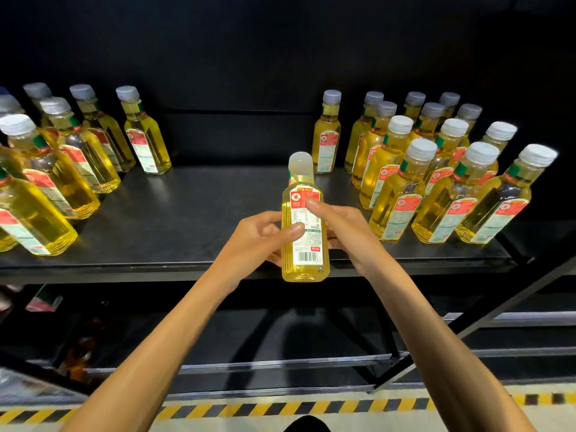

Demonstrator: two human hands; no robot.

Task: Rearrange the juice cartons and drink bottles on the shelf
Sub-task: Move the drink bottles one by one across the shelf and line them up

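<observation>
**A:** What lies nearest, at the bottom of the frame?

**B:** A yellow-and-black hazard stripe [280, 408] runs across the floor. Two bare forearms rise over it from the lower corners towards the centre. Behind them a lower shelf rail [249, 366] crosses the frame.

**A:** And the hands?

**B:** They meet at the centre on one held bottle [307, 254]. It is upright, filled with yellow liquid, and has a pale cap and a red-and-white label with a barcode facing the camera. The left hand [261, 235] grips it from the frame's left, its thumb laid across the middle of the label. The right hand [346, 229] grips it from the frame's right, its thumb on the red upper part of the label. The other fingers of both hands curl behind the bottle, mostly hidden.

**A:** Is it standing on the shelf?

**B:** I cannot tell. Its base shows over the front edge of the black shelf [187, 207].

**A:** What is further back?

**B:** A left cluster of bottles [56, 169] of the same kind stands on the shelf at the frame's left. A denser right cluster of bottles [436, 182] stands in rows at the right. The held bottle is in the gap between them. Deeper in, right of centre, a lone bottle [327, 138] stands just left of the right cluster. Behind everything is a black back wall [249, 57].
</observation>
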